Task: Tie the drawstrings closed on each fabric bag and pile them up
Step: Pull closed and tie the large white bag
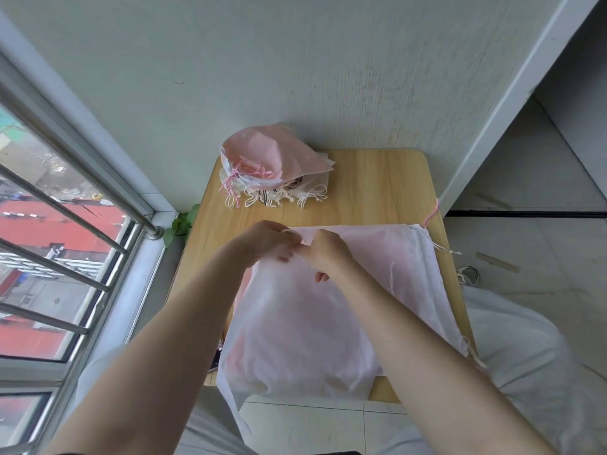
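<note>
A pale wall stands behind a small wooden table (377, 188), with a barred window (65, 224) to my left and tiled floor to the right. On the near half of the table lies a large white bag (312, 323), thin enough that something pink shows through it; its near corner hangs off the table edge. At the top left corner of that bag my left hand (262, 241) and right hand (325, 251) meet, fingers curled in. Each grip looks clamped on the drawstring or the bag's gathered mouth, though the cord itself is hidden between the fingers, so I cannot be sure which.

At the back of the table sits the pile of finished bags (276, 169), a pink one on top with a pink cord knotted, white ones beneath with pale loops spilling forward.

From here the knot could slip if the thin cord escapes my fingertips before it is pulled tight. The bag could also slide off the table, since so much of it overhangs.

Counted: one bag in hand, at least one more beneath it judging by a pink cord (430, 215) at the right edge, and one pile whose number I cannot count. One table, two hands.
</note>
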Available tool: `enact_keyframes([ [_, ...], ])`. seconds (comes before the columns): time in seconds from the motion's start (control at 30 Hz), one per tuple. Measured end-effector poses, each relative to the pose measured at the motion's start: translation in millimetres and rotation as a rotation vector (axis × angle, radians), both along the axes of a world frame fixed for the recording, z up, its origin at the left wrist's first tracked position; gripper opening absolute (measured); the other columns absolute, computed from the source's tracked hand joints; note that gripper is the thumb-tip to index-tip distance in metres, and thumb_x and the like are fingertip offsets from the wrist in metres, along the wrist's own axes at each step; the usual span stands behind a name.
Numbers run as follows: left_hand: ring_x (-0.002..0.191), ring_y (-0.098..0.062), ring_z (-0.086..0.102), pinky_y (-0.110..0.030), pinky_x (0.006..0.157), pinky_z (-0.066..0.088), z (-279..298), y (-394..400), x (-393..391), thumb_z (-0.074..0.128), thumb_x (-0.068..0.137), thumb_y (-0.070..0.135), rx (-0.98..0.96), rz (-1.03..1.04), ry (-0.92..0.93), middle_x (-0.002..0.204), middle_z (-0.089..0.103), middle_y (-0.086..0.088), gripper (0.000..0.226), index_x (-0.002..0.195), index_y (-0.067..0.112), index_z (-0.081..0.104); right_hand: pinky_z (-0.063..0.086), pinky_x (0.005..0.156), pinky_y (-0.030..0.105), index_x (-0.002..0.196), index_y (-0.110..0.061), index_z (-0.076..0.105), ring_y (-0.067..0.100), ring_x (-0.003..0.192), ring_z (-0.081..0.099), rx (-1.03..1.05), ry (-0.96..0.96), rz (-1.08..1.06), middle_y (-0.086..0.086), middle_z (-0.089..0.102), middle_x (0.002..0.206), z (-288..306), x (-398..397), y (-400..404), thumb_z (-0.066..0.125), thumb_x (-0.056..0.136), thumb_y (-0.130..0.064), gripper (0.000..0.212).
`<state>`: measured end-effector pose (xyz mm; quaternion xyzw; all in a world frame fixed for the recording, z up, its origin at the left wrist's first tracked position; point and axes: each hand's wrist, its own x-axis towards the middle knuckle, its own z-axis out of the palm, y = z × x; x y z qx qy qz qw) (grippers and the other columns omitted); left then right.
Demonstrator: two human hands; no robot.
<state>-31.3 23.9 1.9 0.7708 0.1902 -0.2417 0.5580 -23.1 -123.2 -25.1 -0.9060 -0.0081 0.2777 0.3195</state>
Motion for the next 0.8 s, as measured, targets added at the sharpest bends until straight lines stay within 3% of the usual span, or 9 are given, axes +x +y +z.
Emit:
enact_keyframes([
  [0.1, 0.08, -0.029, 0.063, -0.039, 0.079, 0.055, -1, 0, 2, 0.065, 0.089, 0.016, 0.043, 0.229, -0.035, 0.086, 0.07, -0.009, 0.016, 0.077, 0.008, 0.07, 0.043, 0.047, 0.019, 0.079, -0.01, 0.052, 0.017, 0.04, 0.059, -0.006, 0.028, 0.081, 0.007, 0.062, 0.058, 4, -1, -2, 0.058, 0.092, -0.039, 0.032],
  [0.2, 0.075, -0.024, 0.064, -0.031, 0.073, 0.054, 4, 4, 2, 0.055, 0.096, 0.021, -0.1, 0.371, -0.103, 0.071, 0.069, -0.006, 0.029, 0.071, 0.009, 0.063, 0.044, 0.061, 0.024, 0.096, -0.01, 0.062, 0.025, 0.077, 0.069, -0.137, -0.075, 0.139, 0.008, 0.068, 0.086, 4, -2, -8, 0.059, 0.092, -0.018, 0.01],
  [0.27, 0.065, -0.022, 0.065, -0.035, 0.075, 0.057, 9, 5, 1, 0.05, 0.1, 0.025, -0.295, 0.473, -0.137, 0.06, 0.064, -0.005, 0.035, 0.07, 0.009, 0.058, 0.042, 0.07, 0.027, 0.103, -0.011, 0.065, 0.029, 0.101, 0.064, -0.247, -0.211, 0.156, 0.01, 0.067, 0.108, 5, -5, -10, 0.053, 0.092, -0.008, 0.017],
  [0.33, 0.049, -0.018, 0.052, -0.034, 0.066, 0.058, 14, 3, -3, 0.048, 0.101, 0.03, -0.369, 0.46, -0.15, 0.051, 0.048, -0.001, 0.038, 0.068, 0.012, 0.053, 0.044, 0.075, 0.031, 0.113, -0.007, 0.064, 0.03, 0.109, 0.061, -0.315, -0.318, 0.187, 0.011, 0.063, 0.117, 10, -6, -9, 0.046, 0.094, -0.002, 0.027],
  [0.43, 0.049, -0.016, 0.037, -0.026, 0.054, 0.043, 15, -2, -6, 0.049, 0.099, 0.027, -0.147, 0.346, -0.193, 0.054, 0.038, 0.001, 0.032, 0.072, 0.012, 0.055, 0.044, 0.074, 0.033, 0.115, -0.005, 0.063, 0.032, 0.108, 0.061, -0.331, -0.411, 0.255, 0.013, 0.061, 0.116, 16, -4, 0, 0.044, 0.093, 0.003, 0.03],
  [0.53, 0.053, -0.019, 0.046, -0.028, 0.057, 0.045, 8, 7, -2, 0.051, 0.09, 0.017, 0.27, 0.333, -0.219, 0.063, 0.05, -0.002, 0.016, 0.086, 0.008, 0.063, 0.04, 0.067, 0.031, 0.102, -0.004, 0.064, 0.035, 0.101, 0.061, -0.247, -0.437, 0.268, 0.012, 0.056, 0.099, 16, -5, 6, 0.047, 0.09, 0.003, 0.022],
  [0.6, 0.055, -0.023, 0.051, -0.03, 0.061, 0.047, 2, 19, -4, 0.051, 0.09, 0.023, 0.454, 0.292, -0.097, 0.065, 0.057, -0.005, 0.023, 0.086, 0.005, 0.065, 0.041, 0.067, 0.031, 0.101, -0.004, 0.063, 0.035, 0.097, 0.061, -0.195, -0.459, 0.244, 0.012, 0.056, 0.101, 13, -5, 4, 0.05, 0.092, -0.001, 0.017],
  [0.7, 0.062, -0.023, 0.057, -0.03, 0.063, 0.05, -1, 25, -13, 0.051, 0.092, 0.051, 0.526, 0.158, 0.036, 0.073, 0.065, -0.007, 0.048, 0.081, 0.006, 0.066, 0.037, 0.065, 0.031, 0.098, -0.004, 0.06, 0.035, 0.09, 0.059, -0.143, -0.486, 0.222, 0.014, 0.055, 0.103, 11, -2, 2, 0.048, 0.093, -0.004, 0.013],
  [0.8, 0.072, -0.023, 0.06, -0.031, 0.068, 0.05, -7, 17, -16, 0.067, 0.08, 0.059, 0.502, 0.05, -0.007, 0.078, 0.064, -0.005, 0.049, 0.087, 0.011, 0.063, 0.038, 0.065, 0.031, 0.095, -0.004, 0.059, 0.035, 0.087, 0.057, -0.095, -0.516, 0.23, 0.011, 0.05, 0.095, 13, 0, 4, 0.048, 0.093, -0.008, 0.012],
])
